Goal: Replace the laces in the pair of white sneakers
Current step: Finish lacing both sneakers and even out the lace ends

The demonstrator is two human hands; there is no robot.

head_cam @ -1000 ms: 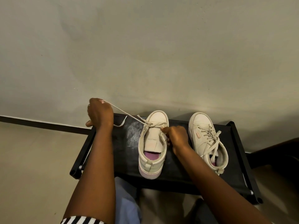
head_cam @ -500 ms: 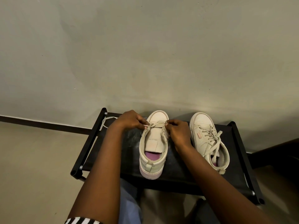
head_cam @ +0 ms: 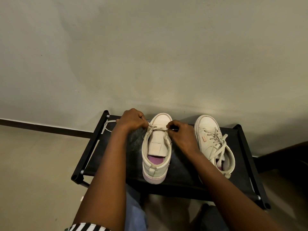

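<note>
White lace (head_cam: 159, 128) across the sneaker (head_cam: 156, 154), its ends pinched in left hand (head_cam: 131, 121) and right hand (head_cam: 182, 136).

Both arms are reaching forward, forearms bare and angling in toward each other. The left grip (head_cam: 131, 121) is lying knuckles up, its fingers curling under, with thumb and forefinger pinching 1 side of a short stretch of lace (head_cam: 160, 128). The right grip (head_cam: 180, 135) is sitting near it, back of the hand up, its curled fingertips pinching the other side of that stretch. The 2 grips are facing each other, apart, with the wrists held fairly straight.
</note>
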